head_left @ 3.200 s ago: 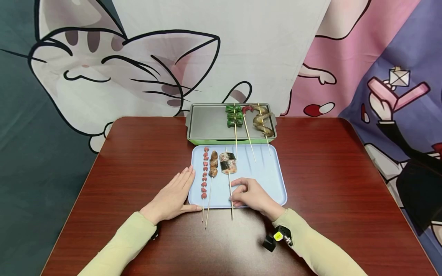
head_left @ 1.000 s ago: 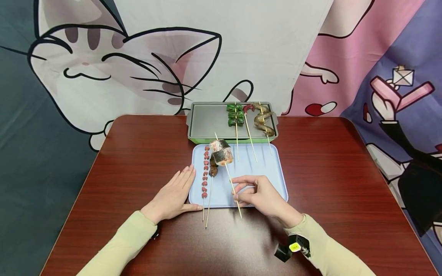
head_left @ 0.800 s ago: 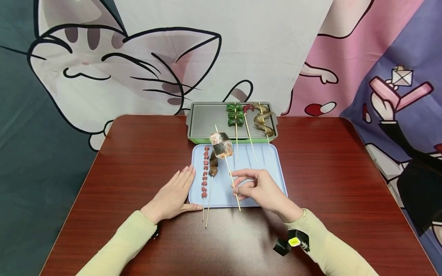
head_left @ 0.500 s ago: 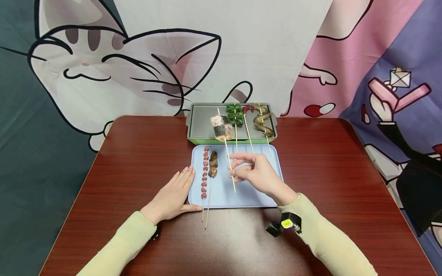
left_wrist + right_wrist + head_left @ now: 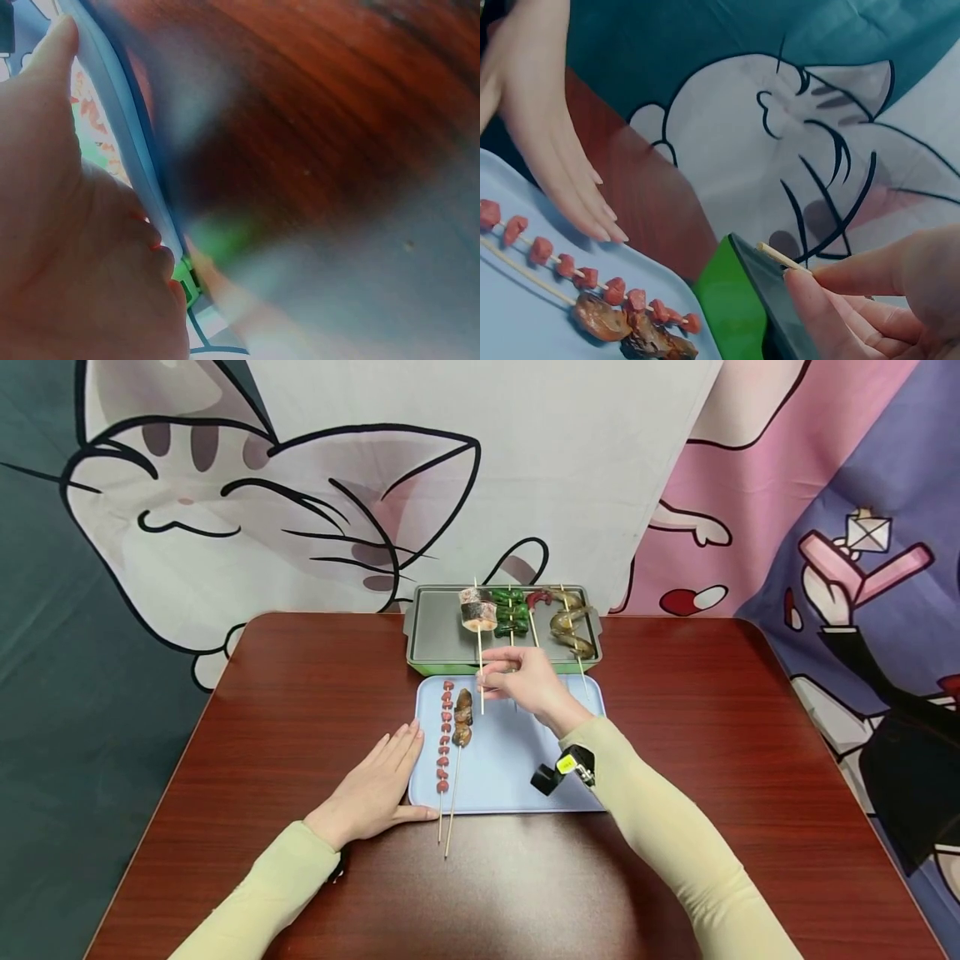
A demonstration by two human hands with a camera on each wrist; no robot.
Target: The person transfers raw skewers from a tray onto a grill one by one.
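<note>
A reddish-brown table (image 5: 720,718) carries a pale blue tray (image 5: 506,781), with a grey grill pan (image 5: 438,622) just behind it. The left hand (image 5: 369,785) lies flat, fingers straight, at the tray's left edge, gripping nothing. The right hand (image 5: 527,682) pinches the stick of a fish skewer (image 5: 478,611); the fish is over the pan, just left of the green pepper skewer (image 5: 512,612), though contact with the pan is hard to judge. On the tray lie a brown meat skewer (image 5: 462,718) and a skewer of small red pieces (image 5: 443,762).
</note>
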